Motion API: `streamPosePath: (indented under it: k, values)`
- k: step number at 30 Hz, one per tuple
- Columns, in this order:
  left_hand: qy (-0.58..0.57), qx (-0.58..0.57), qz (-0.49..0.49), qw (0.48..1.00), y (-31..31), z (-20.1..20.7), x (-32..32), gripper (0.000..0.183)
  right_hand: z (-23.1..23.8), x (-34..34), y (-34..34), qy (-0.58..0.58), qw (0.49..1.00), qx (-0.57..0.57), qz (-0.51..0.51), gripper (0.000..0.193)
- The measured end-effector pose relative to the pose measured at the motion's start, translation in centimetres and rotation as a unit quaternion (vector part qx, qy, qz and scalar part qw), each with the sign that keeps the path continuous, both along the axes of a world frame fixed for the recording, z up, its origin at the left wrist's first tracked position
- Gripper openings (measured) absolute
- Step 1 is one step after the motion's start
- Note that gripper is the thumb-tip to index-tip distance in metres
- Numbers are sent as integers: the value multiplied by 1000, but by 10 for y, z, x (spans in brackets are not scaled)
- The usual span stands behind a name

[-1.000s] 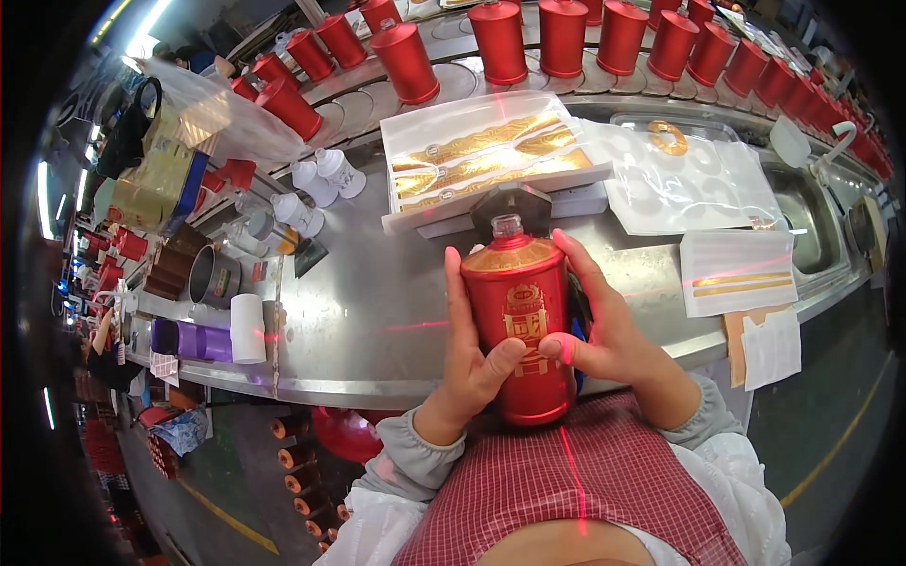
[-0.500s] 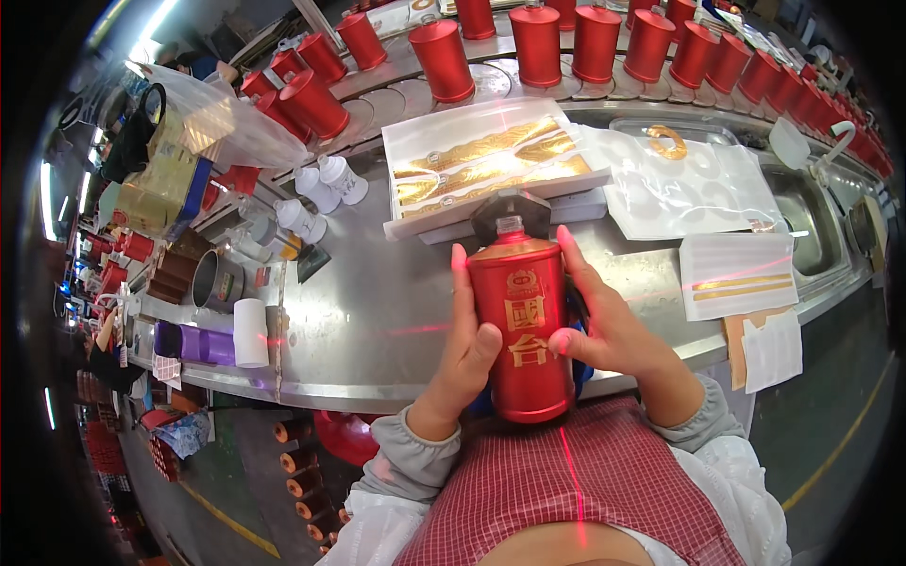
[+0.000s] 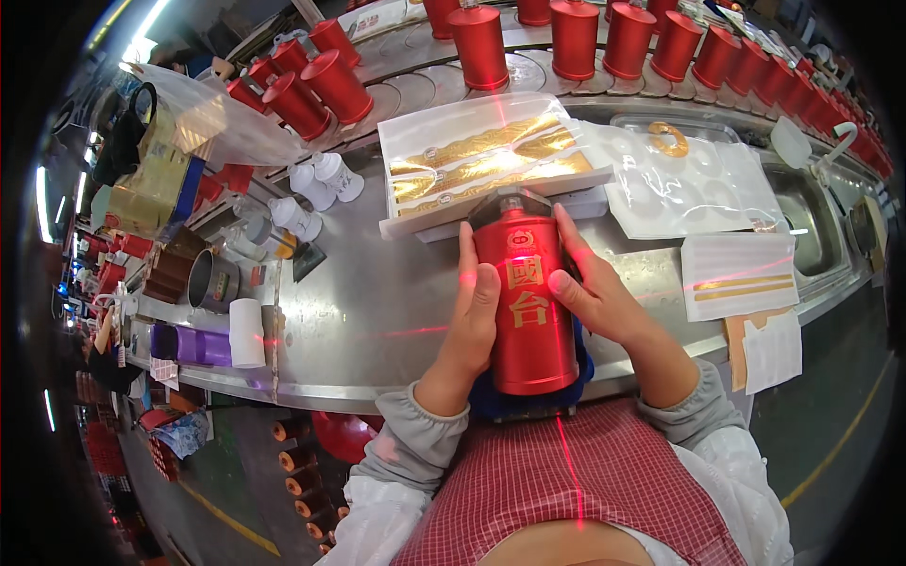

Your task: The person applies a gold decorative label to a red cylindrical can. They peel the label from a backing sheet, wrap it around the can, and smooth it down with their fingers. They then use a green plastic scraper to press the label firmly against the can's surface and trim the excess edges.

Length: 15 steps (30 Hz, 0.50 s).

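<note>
Moved: red bottle point(image 3: 525, 302) now lies flatter, gold label up, on its blue cradle point(image 3: 491, 401).
Hands: left hand point(image 3: 472, 316) and right hand point(image 3: 590, 297) clasp its sides.
Meaning: label probably being smoothed.
Behind: tray of gold labels point(image 3: 491, 156).

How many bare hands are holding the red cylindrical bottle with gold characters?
2. The left hand grips the red cylindrical bottle on its left side, and the right hand grips its right side. No other hand seems hidden.
</note>
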State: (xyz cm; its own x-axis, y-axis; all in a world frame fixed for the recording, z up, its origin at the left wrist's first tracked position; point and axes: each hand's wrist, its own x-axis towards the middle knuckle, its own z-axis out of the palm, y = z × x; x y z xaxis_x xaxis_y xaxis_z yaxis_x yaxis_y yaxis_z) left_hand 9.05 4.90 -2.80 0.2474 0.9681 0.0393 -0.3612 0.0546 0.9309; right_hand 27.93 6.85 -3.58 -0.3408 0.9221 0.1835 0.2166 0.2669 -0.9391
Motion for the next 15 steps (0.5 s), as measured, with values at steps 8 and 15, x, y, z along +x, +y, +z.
streamPosePath:
  k: [8, 15]
  values:
    - [-24, 20, -41, 999, -11, -13, -12, 93, -4, 4, -17, -9, 1000, 8, 20, 102]
    - [-15, 6, -26, 1000, -13, -8, -8, 96, -7, -1, -16, -1, 1000, -12, 2, 102]
